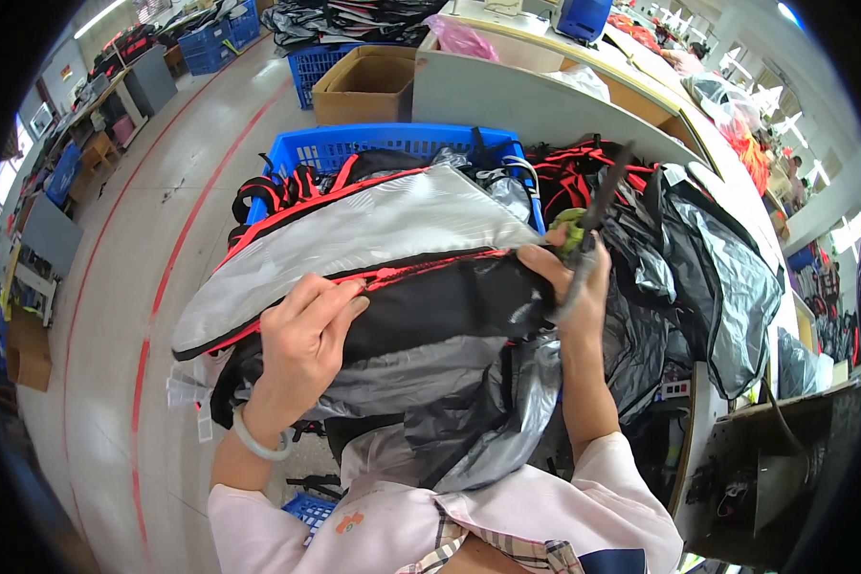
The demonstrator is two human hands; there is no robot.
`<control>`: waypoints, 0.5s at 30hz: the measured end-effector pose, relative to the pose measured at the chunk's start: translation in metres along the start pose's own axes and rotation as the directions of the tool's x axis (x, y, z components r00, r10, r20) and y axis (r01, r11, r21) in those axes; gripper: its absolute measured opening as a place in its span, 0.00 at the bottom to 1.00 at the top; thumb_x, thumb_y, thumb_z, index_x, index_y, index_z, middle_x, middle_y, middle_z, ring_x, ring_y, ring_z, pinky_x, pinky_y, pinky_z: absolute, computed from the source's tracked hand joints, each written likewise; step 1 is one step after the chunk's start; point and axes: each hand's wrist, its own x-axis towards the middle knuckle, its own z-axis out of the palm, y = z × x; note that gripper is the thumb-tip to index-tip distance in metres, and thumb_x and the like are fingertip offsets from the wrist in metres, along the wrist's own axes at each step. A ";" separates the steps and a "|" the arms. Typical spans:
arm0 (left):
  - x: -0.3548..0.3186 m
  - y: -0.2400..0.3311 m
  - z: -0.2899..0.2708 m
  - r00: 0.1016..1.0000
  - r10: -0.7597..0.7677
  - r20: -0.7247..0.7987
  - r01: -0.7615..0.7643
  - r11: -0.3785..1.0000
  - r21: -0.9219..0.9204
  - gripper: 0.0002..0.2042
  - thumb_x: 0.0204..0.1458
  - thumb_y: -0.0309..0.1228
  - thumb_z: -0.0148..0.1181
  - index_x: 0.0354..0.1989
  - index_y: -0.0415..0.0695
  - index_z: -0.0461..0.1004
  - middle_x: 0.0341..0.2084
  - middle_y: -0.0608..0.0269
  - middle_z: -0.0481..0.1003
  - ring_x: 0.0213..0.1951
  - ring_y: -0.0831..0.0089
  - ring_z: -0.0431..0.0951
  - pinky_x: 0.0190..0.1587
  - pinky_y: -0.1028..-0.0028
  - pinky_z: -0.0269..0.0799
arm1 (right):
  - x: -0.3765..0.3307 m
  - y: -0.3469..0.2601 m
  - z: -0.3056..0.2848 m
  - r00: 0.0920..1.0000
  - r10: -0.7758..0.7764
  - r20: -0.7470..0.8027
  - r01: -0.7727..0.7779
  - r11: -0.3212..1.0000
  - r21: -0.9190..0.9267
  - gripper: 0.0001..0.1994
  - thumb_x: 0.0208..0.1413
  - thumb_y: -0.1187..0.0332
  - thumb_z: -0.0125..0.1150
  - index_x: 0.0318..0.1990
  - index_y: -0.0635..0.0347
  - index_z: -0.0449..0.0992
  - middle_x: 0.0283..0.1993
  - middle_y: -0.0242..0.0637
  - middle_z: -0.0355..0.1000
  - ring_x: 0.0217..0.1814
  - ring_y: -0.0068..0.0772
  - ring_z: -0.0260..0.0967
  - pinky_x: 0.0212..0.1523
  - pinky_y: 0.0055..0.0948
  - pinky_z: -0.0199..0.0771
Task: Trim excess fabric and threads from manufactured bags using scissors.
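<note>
Across my lap lies a half-sewn bag piece with a silver-grey lining panel (383, 215), a black panel (430, 306) and red piping with a zipper strip (397, 275) along the seam. My left hand (306, 330) is closed, thumb and fingers pinching the red strip. My right hand (584, 282) grips a pair of scissors (607, 196), dark blades pointing up and away, blurred; something yellow-green shows at its handle. The right thumb rests on the black panel's right end. Loose silver-grey fabric (421, 378) hangs below the panel toward me.
A blue plastic basket (392, 139) filled with bag pieces stands right behind the work. More black and silver pieces (708, 258) with red trim are heaped at right beside a long workbench (536, 100). A cardboard box (365, 86) stands behind; red lines mark the floor at left.
</note>
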 end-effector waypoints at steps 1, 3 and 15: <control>-0.001 -0.006 0.008 1.000 -0.012 -0.017 0.013 1.000 0.027 0.11 0.43 0.16 0.65 0.37 0.38 0.77 0.22 0.60 0.69 0.18 0.71 0.70 0.22 0.74 0.65 | 0.000 0.010 0.002 1.000 -0.001 -0.011 0.000 0.998 -0.055 0.19 0.38 0.76 0.75 0.29 0.56 0.64 0.26 0.20 0.58 0.26 0.12 0.54 0.28 0.15 0.55; -0.008 -0.020 0.022 0.999 -0.030 -0.033 0.031 0.999 0.041 0.10 0.44 0.17 0.65 0.37 0.39 0.77 0.23 0.62 0.69 0.20 0.74 0.69 0.23 0.76 0.64 | -0.001 0.032 0.006 0.999 0.030 -0.030 -0.033 0.993 -0.111 0.20 0.38 0.73 0.76 0.28 0.56 0.64 0.24 0.19 0.57 0.26 0.12 0.52 0.26 0.15 0.52; -0.032 -0.058 0.044 0.977 -0.099 -0.190 0.104 0.994 0.016 0.06 0.43 0.22 0.67 0.27 0.40 0.75 0.18 0.64 0.65 0.16 0.72 0.65 0.18 0.74 0.60 | 0.027 0.047 -0.009 0.922 0.024 0.385 0.209 0.809 -0.550 0.21 0.36 0.67 0.77 0.29 0.60 0.66 0.22 0.25 0.60 0.23 0.17 0.53 0.24 0.21 0.54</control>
